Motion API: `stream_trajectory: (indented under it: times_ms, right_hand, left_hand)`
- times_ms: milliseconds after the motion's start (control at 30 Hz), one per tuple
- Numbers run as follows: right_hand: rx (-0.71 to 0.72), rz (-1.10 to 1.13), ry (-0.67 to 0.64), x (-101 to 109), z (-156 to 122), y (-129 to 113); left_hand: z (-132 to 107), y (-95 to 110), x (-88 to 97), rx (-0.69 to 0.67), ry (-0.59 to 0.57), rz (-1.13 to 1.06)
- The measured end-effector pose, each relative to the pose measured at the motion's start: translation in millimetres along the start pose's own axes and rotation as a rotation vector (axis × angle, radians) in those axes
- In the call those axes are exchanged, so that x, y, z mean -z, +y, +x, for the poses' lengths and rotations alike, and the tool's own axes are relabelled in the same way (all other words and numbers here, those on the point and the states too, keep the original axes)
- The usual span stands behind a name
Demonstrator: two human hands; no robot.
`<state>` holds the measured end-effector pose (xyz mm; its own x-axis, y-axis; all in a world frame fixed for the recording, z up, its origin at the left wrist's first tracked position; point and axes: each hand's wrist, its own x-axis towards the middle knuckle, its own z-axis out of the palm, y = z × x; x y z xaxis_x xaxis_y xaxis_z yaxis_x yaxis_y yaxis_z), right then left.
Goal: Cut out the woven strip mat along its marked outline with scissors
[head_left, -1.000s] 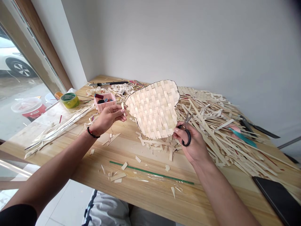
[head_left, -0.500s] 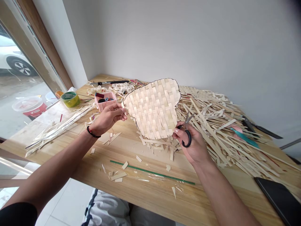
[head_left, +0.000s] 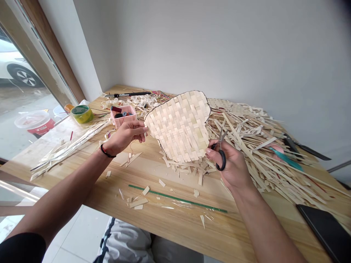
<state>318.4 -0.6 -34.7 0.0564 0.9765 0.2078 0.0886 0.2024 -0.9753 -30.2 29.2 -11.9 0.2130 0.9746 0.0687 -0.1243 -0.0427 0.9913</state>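
A woven panel of pale flat strips (head_left: 178,128), roughly heart-shaped with a dark line along its edge, is held up above the table. My left hand (head_left: 124,137), a dark band on its wrist, pinches the panel's narrow left end. My right hand (head_left: 233,160) holds black-handled scissors (head_left: 221,155), their blades pointing up and slightly parted. The thumb and fingertips of that same hand reach the panel's lower right edge. Small cut pieces (head_left: 192,170) lie on the wooden table below the panel.
A big heap of loose strips (head_left: 255,146) covers the right side, with knives (head_left: 307,149) at its edge. A phone (head_left: 323,230) lies front right. At left are a pink basket (head_left: 127,120) with thread spools, and tape (head_left: 82,114). A green strip (head_left: 178,199) lies in front.
My right hand, with the scissors, has shifted slightly right along the panel's edge. The panel has turned a little, and my left fingers have shifted slightly at its end.
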Motion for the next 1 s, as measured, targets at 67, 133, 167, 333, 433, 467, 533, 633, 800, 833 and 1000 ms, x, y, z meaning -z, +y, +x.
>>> stream_trajectory:
  times_ms: [67, 133, 167, 333, 433, 467, 533, 633, 800, 833, 1000]
  right_hand:
    - [0.042, -0.051, 0.004, 1.5, -0.2, -2.0]
    - [0.059, -0.07, 0.012, 2.1, -0.7, -2.9]
    - [0.062, -0.073, 0.012, 2.0, -1.0, -3.0]
    - [0.042, -0.041, -0.005, -1.1, -2.2, -1.5]
    - [0.01, 0.006, -0.003, -1.9, -1.6, 1.5]
    - [-0.004, 0.025, -0.003, -1.9, -1.4, 2.8]
    - [-0.038, 0.065, -0.011, -2.1, -1.2, 5.7]
    - [-0.085, 0.103, -0.038, -4.0, -2.0, 8.9]
    - [-0.132, 0.091, -0.049, -8.9, -5.1, 8.1]
    - [-0.135, 0.086, -0.045, -9.5, -5.5, 7.2]
    - [-0.124, 0.052, -0.034, -10.3, -5.4, 4.5]
  left_hand:
    - [0.3, 0.1, 0.9, 0.009, -0.027, 0.018]
    - [0.8, -0.5, 1.2, 0.011, -0.033, 0.009]
    - [1.1, -1.1, 1.2, 0.011, -0.029, -0.006]
    - [2.8, -3.7, 1.2, 0.012, -0.006, -0.096]
    - [2.6, -3.8, 0.6, 0.007, -0.005, -0.116]
    - [2.3, -3.7, 0.2, 0.002, -0.007, -0.112]
    - [1.7, -3.5, -0.8, -0.02, -0.006, -0.088]
    - [1.2, -3.7, -2.5, -0.067, 0.012, -0.026]
    - [0.7, -4.1, -3.2, -0.102, 0.039, 0.015]
    - [0.4, -3.8, -3.1, -0.109, 0.037, 0.031]
    - [-1.6, -0.4, -4.3, -0.141, 0.058, 0.138]
